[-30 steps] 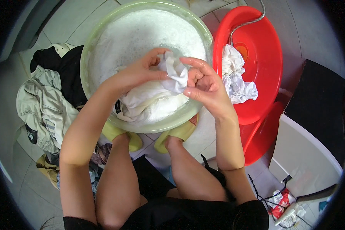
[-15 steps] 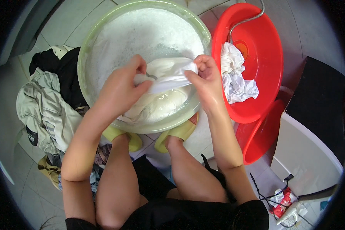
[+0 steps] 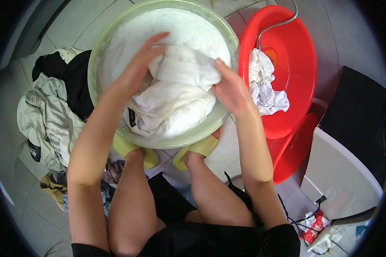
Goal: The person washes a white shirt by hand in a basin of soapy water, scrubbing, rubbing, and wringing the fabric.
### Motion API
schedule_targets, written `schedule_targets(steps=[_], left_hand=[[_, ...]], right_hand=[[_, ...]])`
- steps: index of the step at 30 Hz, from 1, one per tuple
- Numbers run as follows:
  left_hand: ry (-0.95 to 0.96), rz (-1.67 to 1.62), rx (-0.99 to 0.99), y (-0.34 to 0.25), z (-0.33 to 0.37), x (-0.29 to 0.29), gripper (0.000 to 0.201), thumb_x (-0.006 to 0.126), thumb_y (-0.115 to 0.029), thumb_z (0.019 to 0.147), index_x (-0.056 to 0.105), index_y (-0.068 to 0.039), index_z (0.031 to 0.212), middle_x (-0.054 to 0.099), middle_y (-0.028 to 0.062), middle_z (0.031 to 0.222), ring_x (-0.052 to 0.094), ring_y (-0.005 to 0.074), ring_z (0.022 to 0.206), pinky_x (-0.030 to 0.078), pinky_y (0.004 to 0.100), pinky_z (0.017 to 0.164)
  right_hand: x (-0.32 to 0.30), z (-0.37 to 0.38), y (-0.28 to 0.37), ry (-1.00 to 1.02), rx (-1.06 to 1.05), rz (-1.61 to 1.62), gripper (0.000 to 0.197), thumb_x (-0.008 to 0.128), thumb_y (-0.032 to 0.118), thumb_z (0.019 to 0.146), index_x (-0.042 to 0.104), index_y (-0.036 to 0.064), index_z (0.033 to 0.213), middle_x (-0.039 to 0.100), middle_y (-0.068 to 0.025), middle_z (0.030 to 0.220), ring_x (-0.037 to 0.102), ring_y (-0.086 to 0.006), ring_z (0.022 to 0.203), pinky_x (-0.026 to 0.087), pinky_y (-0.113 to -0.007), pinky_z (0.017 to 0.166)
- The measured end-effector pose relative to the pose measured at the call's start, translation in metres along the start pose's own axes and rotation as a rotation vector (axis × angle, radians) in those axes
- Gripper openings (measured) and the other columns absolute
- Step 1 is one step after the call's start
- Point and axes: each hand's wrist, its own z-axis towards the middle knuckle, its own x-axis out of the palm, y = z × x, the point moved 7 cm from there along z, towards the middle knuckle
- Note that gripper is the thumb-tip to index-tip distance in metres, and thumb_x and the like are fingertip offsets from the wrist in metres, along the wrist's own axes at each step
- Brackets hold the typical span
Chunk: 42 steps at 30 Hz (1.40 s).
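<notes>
A white garment (image 3: 182, 70) with a small black label near its lower left lies partly in a wide pale green basin (image 3: 93, 81) of foamy water. Its upper edge is raised and stretched between my two hands. My left hand (image 3: 142, 64) grips the left end of that edge, one finger sticking out past the cloth. At the right end, my right hand (image 3: 233, 90) has its thumb on top of the fabric; its other fingers are mostly hidden beneath. Suds (image 3: 184, 28) cover the water beyond the garment.
Right of the basin stands a red tub (image 3: 302, 73) holding wet white cloth (image 3: 266, 92) and a metal hose (image 3: 278, 25). Another red container (image 3: 287, 162) sits below it. Heaped clothes (image 3: 51, 120) lie on the tiles at left. Cables (image 3: 298, 222) and a white panel (image 3: 341, 171) are at lower right.
Both hands have shifted, the left upward with its fingers more extended. The garment's raised edge is spread wider and higher, and its black label has come into view.
</notes>
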Motion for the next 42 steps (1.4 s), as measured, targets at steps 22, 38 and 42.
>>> schedule_targets(steps=[22, 38, 42], left_hand=[[-0.085, 1.056, 0.491, -0.02, 0.005, 0.056, 0.025, 0.051, -0.032, 0.086, 0.061, -0.01, 0.081, 0.061, 0.0071, 0.074, 0.06, 0.029, 0.066, 0.046, 0.0391, 0.062], [-0.188, 1.3, 0.638, -0.015, -0.011, 0.065, 0.036, 0.054, -0.035, 0.088, 0.06, -0.002, 0.073, 0.056, 0.0122, 0.062, 0.057, 0.0223, 0.059, 0.045, 0.0329, 0.062], [-0.268, 1.104, 0.581, -0.003, -0.003, 0.044, 0.035, 0.053, -0.034, 0.088, 0.063, -0.002, 0.078, 0.057, 0.0101, 0.062, 0.055, 0.0167, 0.06, 0.043, 0.0305, 0.061]], right_hand=[[0.062, 0.024, -0.064, -0.038, 0.107, 0.337, 0.04, 0.036, 0.045, 0.096, 0.05, 0.0108, 0.11, 0.055, -0.0079, 0.105, 0.054, -0.0208, 0.096, 0.044, -0.037, 0.085], [0.045, -0.002, -0.052, -0.067, 0.08, 0.249, 0.028, 0.04, 0.033, 0.095, 0.053, 0.0106, 0.103, 0.056, -0.0035, 0.097, 0.055, -0.0172, 0.091, 0.047, -0.032, 0.08], [0.032, 0.0, -0.069, -0.133, 0.142, 0.317, 0.047, 0.043, 0.047, 0.093, 0.052, 0.0044, 0.111, 0.057, -0.0062, 0.094, 0.056, -0.0172, 0.086, 0.047, -0.029, 0.074]])
